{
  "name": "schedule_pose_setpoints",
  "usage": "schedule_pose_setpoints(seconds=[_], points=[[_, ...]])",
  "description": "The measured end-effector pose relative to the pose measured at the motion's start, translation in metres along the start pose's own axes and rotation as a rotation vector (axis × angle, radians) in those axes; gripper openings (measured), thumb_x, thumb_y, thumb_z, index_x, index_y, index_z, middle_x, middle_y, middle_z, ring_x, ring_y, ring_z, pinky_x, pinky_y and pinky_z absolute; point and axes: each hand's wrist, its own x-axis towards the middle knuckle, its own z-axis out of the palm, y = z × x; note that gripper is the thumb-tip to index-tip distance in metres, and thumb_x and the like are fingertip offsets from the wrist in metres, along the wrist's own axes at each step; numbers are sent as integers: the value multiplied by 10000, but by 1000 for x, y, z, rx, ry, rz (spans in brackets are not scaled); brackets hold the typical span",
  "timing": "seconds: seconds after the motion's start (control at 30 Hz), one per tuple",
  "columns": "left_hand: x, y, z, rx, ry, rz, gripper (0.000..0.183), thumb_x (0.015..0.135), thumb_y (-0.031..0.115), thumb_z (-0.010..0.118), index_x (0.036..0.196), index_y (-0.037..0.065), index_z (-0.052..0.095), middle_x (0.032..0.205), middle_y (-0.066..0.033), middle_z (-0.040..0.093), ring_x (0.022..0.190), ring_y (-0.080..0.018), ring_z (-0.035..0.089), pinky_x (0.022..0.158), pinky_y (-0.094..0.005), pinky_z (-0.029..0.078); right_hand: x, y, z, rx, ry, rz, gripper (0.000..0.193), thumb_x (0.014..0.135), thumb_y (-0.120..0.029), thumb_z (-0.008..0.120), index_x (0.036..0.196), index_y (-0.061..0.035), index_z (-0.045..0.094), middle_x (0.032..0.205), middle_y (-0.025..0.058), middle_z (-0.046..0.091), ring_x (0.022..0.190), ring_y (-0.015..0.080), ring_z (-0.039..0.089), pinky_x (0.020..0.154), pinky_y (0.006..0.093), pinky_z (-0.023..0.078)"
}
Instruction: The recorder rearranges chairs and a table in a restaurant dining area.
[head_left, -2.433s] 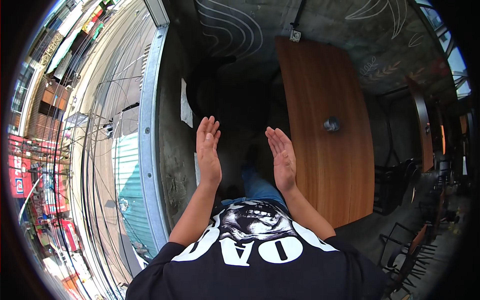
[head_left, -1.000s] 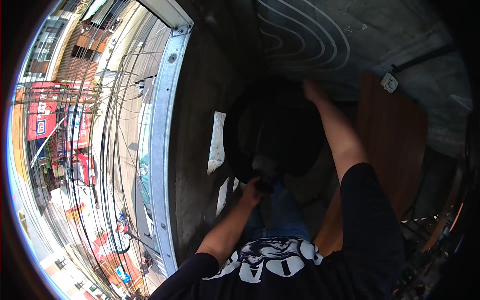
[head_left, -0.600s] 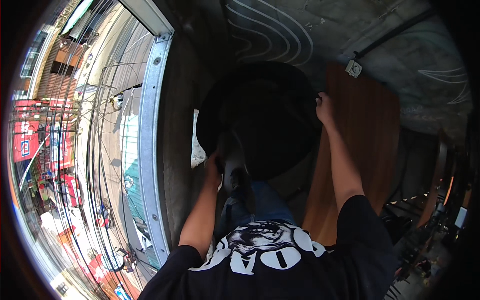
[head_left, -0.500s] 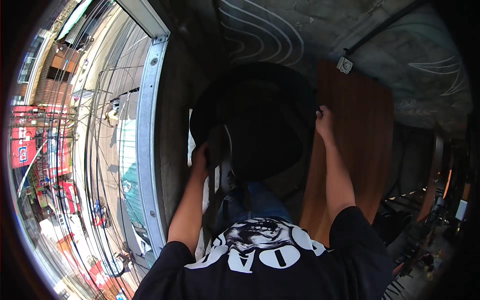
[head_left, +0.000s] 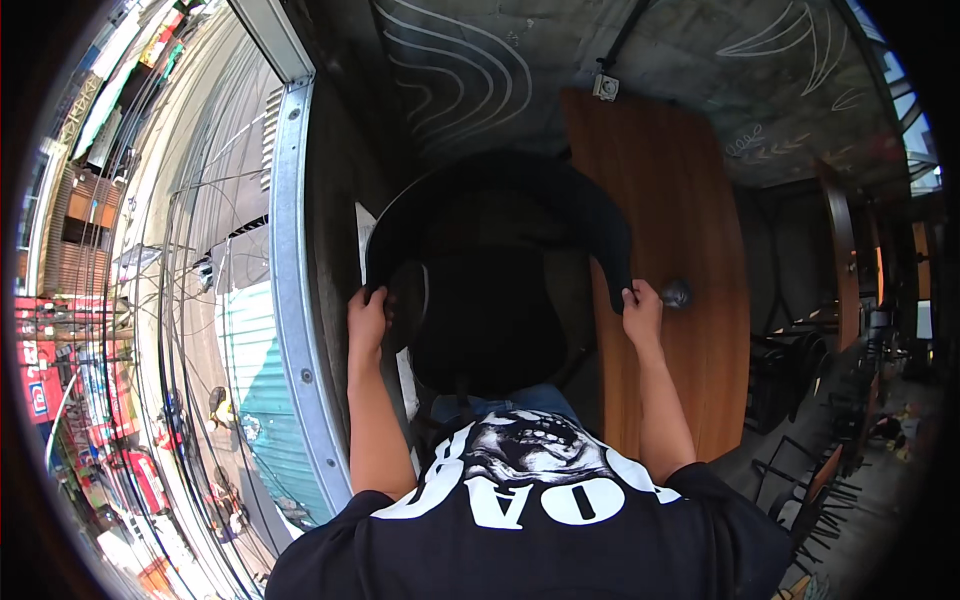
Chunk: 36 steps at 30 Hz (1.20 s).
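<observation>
A wide, stiff-looking black band [head_left: 500, 168] bows in an arch away from me; its exact kind I cannot make out. Its left end is gripped by my left hand [head_left: 369, 318], fingers closed near the window side. My right hand [head_left: 643, 305] pinches the other end, thumb on top, over the edge of the wooden table. Between my arms, below the arch, is a black chair [head_left: 480, 315]; its lower part is lost in shadow.
A brown wooden table [head_left: 690, 220] stands at my right with a small dark rounded object [head_left: 677, 293] on it. At left runs a metal window frame [head_left: 292, 250], with a street and wires beyond. A grey wall with white line drawings [head_left: 470, 70] stands ahead; chairs [head_left: 800, 490] are at far right.
The black band has come nearer and now shows clearly as an arch between both hands. My right hand has moved down toward me. The view has shifted to the right.
</observation>
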Motion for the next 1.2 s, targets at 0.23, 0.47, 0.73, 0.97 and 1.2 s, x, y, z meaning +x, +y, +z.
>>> schedule_pose_setpoints(seconds=[0.23,0.47,0.73,0.97,1.2], points=[[-85,-15,-11,-7,-6,26,181,953,221,601,1006,52,638,814,-15,656,643,-87,544,566,-260,443,-61,4,-42,34,53,-76,163,939,-67,609,1079,12,641,899,219,707,820,350,701,730,376,520],[-192,-51,-16,14,70,60,161,925,196,647,957,38,641,819,-23,651,653,-92,555,606,-268,458,-123,58,-69,96,44,-104,153,930,-72,613,1051,18,639,900,214,717,847,343,717,740,376,531],[-279,-92,-24,8,143,135,169,923,178,666,878,17,644,703,-17,600,592,-90,533,556,-257,425,-191,94,-112,142,-4,-142,122,893,-62,652,955,37,617,836,215,708,805,332,719,689,373,524],[-332,-128,-47,56,99,154,209,929,166,649,1055,2,683,813,-49,655,624,-114,540,595,-276,437,-253,126,-138,219,10,-196,121,892,-49,656,926,46,587,802,242,678,761,348,707,649,375,509],[-405,-200,-62,-24,166,150,197,929,192,662,981,4,693,726,-22,597,592,-93,504,546,-267,375,-339,143,-156,229,28,-153,84,906,-34,637,920,40,600,818,229,697,766,338,710,650,380,518]])
